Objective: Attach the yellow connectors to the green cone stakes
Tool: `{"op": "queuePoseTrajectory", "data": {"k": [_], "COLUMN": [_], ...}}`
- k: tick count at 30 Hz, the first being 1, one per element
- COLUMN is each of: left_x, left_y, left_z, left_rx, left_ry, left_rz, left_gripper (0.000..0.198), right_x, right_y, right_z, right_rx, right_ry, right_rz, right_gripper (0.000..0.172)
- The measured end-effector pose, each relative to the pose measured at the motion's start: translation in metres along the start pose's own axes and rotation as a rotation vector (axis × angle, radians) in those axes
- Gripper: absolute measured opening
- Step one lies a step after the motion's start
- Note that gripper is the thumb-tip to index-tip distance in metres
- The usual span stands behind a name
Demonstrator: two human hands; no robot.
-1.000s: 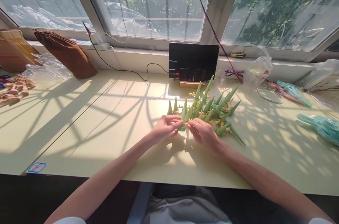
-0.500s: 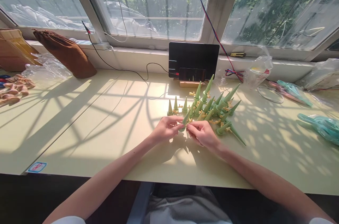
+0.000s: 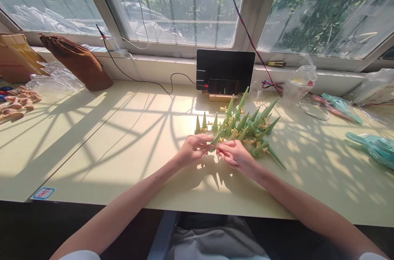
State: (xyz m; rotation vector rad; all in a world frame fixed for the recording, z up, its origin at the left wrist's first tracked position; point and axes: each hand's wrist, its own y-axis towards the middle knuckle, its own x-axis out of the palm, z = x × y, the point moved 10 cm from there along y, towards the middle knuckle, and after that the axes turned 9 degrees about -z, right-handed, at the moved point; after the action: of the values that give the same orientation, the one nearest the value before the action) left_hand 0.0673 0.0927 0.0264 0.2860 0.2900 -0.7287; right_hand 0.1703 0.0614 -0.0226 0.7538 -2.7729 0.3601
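Observation:
Just in front of the group of green cones, my left hand (image 3: 194, 148) pinches one green cone-shaped piece (image 3: 217, 137), its pointed end tilted up and to the right. My right hand (image 3: 235, 154) is closed in a pinch at that cone's lower end. Whatever lies between the right fingertips is small and mostly covered, with a yellowish bit showing. Behind both hands stand and lie several similar green cones (image 3: 242, 106) with little yellow parts at their bases. One cone (image 3: 276, 157) lies on its side at the right, near my right hand.
A black tablet (image 3: 224, 65) leans at the back of the table, a phone (image 3: 223, 86) before it. Brown pouch (image 3: 78, 63) and wooden pieces (image 3: 18, 104) are at left. Bagged teal items (image 3: 374, 147) lie at right. A cable (image 3: 135, 79) crosses the back.
The held cone has tipped further to the right. My right fingers have shifted slightly at its lower end; the other cones stay where they were.

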Motion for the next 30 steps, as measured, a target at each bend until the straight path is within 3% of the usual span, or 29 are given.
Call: {"op": "queuePoseTrajectory", "data": {"k": [5, 12, 22, 26, 30], "left_x": [0.008, 0.013, 0.009, 0.008, -0.003], "left_y": [0.0, -0.001, -0.002, -0.003, -0.003], "left_z": [-0.014, -0.018, -0.026, -0.021, -0.017], "left_rx": [-0.138, -0.209, -0.257, -0.287, -0.295], "left_ry": [-0.133, -0.188, -0.168, -0.109, 0.001], "left_rz": [-0.069, -0.152, -0.139, -0.192, -0.162], "left_gripper": [0.038, 0.041, 0.039, 0.036, 0.039], "right_x": [-0.004, 0.008, 0.01, 0.01, 0.008], "right_y": [-0.005, -0.014, -0.014, -0.013, -0.013], "right_z": [-0.011, -0.046, -0.046, -0.045, -0.044], "right_rx": [-0.053, -0.329, -0.349, -0.356, -0.36], "right_ry": [-0.284, -0.843, -0.905, -0.922, -0.932], "right_rz": [0.107, 0.206, 0.241, 0.235, 0.243], "right_gripper": [0.043, 0.043, 0.038, 0.034, 0.029]}}
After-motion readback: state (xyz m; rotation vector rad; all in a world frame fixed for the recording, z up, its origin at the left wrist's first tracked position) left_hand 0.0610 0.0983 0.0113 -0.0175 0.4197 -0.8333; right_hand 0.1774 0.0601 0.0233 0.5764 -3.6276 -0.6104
